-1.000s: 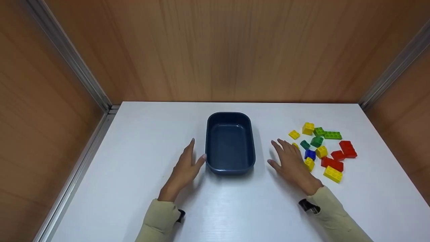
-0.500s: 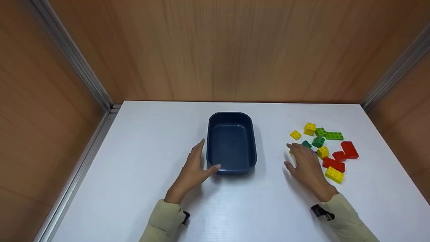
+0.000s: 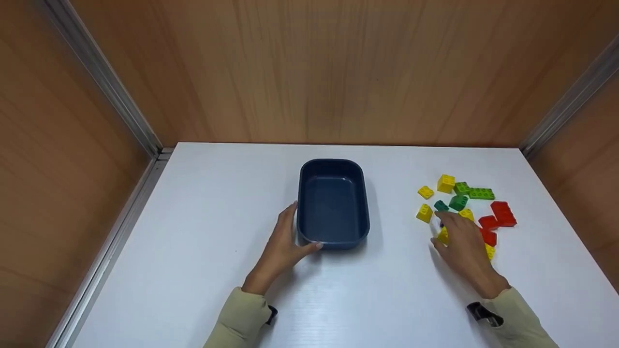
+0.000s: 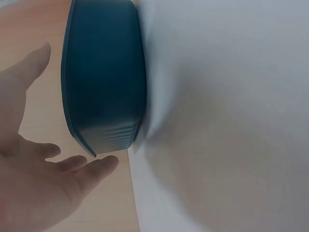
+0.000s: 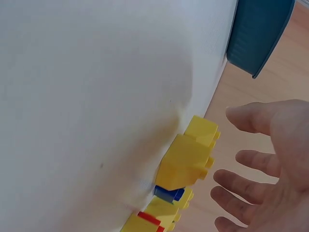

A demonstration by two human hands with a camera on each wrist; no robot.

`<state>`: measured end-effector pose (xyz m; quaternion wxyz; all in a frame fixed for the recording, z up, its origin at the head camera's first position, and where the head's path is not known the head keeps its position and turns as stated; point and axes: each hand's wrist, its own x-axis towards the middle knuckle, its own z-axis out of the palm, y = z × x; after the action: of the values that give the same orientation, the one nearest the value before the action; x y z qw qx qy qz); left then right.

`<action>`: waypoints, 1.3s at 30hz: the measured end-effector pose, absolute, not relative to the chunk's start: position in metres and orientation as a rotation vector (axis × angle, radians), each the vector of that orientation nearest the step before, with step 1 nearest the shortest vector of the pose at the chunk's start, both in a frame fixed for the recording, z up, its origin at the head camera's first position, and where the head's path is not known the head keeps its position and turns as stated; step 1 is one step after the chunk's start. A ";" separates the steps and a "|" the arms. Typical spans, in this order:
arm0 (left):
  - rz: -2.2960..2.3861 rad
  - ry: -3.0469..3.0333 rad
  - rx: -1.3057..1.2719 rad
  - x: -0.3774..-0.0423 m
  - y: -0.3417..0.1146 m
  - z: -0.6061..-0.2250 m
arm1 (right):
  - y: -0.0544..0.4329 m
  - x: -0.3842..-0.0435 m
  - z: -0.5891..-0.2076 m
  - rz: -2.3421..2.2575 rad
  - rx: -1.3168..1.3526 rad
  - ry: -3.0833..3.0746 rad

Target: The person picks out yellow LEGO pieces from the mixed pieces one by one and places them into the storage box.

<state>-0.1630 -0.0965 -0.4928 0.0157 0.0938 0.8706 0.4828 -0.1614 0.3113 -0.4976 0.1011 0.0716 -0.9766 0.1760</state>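
A deep navy rectangular tub (image 3: 333, 208) stands on the white table. Beside its near left corner is my left hand (image 3: 278, 249), fingers along the left side and thumb at the front rim. In the left wrist view the fingers are spread and the palm faces the tub's wall (image 4: 104, 72). My right hand (image 3: 466, 253) hovers over the toy building bricks, partly covering the blue one and several yellow and red ones. The right wrist view shows its fingers spread and loosely bent, holding nothing, close to a yellow brick (image 5: 183, 162) and a blue brick (image 5: 169, 193).
Around the right hand lie a yellow brick (image 3: 424, 213), a flat yellow brick (image 3: 425, 192), a long green brick (image 3: 481, 194) and a red brick (image 3: 503, 214). Wooden panels (image 3: 338, 72) enclose the table at the back and sides.
My right hand has moved right, from beside the bricks to over them, uncovering a yellow brick on the left. My left hand has shifted right, its thumb now at the tub's front rim.
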 end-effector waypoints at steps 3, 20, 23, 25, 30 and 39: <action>1.534 2.693 0.295 -0.163 -0.095 -0.494 | 0.315 -0.161 -0.497 0.504 0.187 -2.883; 1.601 2.619 0.262 -0.160 -0.090 -0.499 | 0.325 -0.159 -0.502 0.411 0.175 -2.903; 1.614 2.608 0.250 -0.160 -0.088 -0.500 | 0.326 -0.159 -0.503 0.396 0.169 -2.906; 1.628 2.599 0.241 -0.160 -0.088 -0.501 | 0.327 -0.159 -0.503 0.389 0.167 -2.912; 1.660 2.592 0.219 -0.159 -0.086 -0.502 | 0.327 -0.161 -0.501 0.385 0.175 -2.919; 1.680 2.599 0.178 -0.161 -0.085 -0.503 | 0.328 -0.162 -0.498 0.403 0.186 -2.898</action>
<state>-0.1607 -0.0846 -0.5030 0.0209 0.0574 0.8382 0.5420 -0.1623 0.3283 -0.4977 0.1046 0.0632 -0.9830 0.1368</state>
